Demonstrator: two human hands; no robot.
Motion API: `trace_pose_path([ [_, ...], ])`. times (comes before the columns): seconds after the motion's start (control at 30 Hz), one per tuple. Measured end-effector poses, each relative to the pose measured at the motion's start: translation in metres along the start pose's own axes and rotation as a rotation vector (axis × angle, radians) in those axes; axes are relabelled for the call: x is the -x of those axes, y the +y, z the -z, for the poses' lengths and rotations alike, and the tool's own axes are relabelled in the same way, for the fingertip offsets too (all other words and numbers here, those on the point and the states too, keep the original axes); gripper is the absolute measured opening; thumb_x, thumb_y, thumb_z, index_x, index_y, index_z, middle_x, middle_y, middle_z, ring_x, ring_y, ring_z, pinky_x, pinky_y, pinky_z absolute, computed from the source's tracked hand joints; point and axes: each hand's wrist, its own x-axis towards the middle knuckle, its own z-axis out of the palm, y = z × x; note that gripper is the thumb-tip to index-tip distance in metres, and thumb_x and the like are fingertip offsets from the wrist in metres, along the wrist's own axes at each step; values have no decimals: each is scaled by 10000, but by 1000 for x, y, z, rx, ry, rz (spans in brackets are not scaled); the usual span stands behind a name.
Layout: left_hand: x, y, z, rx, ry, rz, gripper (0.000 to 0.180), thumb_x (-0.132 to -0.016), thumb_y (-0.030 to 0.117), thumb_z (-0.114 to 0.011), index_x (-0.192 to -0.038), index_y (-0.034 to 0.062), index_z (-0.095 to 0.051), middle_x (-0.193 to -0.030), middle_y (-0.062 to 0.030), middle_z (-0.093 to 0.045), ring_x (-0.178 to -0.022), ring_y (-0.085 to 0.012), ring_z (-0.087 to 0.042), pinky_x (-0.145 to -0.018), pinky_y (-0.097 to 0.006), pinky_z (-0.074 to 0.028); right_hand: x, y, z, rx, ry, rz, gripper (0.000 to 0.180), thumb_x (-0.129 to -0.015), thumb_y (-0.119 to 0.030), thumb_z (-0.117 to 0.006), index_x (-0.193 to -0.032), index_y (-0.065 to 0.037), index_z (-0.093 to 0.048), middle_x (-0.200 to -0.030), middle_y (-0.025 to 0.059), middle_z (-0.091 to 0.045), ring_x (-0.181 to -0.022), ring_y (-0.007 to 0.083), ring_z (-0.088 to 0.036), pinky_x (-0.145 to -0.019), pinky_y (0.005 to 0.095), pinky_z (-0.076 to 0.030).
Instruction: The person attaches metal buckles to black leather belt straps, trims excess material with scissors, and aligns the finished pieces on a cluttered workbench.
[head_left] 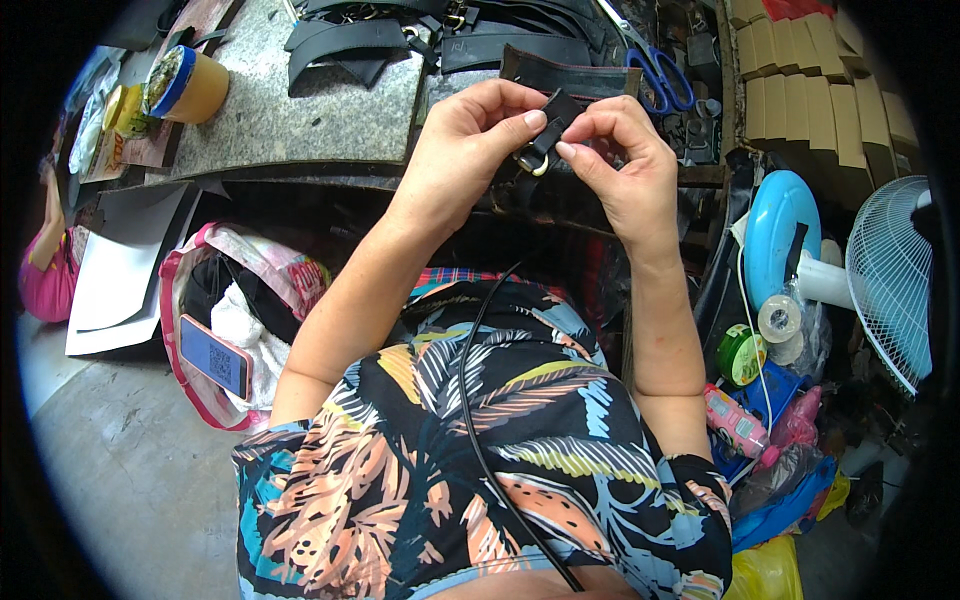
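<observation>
Pinching blk strap (548, 138) w/ L fingers (514, 131), R fingers (598, 127); bag (258, 256) lettered pink.

Workshop: speckled bench (300, 120), piled black straps (515, 53), scissors (653, 60).

Decent stretch of bare tabletop (320, 115) left of the left hand (460, 145), so you could slide through there until the jar (198, 88) farther left. Straight ahead, piled black straps (525, 53) block you; scissors (662, 82) sit just past the right hand (635, 160), stacked cardboard (790, 105) further right.

soft light, black curved edges
</observation>
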Motion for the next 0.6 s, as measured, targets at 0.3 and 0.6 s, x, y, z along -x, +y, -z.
trace_pose_path([
  [0.3, 7, 12, -2, -6, -77, -15, 409, -916, 71, -691, -1318, 17, -635, -1011, 1, -651, -878, -54, -589, -812, -197, -472, 0, -9, 2, 121, 45, 45, 162, -803, -29, -790, -957, -43, -742, -911, 29, -658, -824, 137, -647, -723, 262, -506],
  [0.6, 13, 19, 2, -424, -114, -58, 493, -894, -5, -670, -1380, 20, -594, -1072, -19, -649, -950, -65, -582, -826, -204, -476, 2, -14, 13, 141, -71, 26, 94, -853, -31, -750, -915, -6, -683, -862, 53, -638, -790, 150, -642, -720, 280, -510],
])
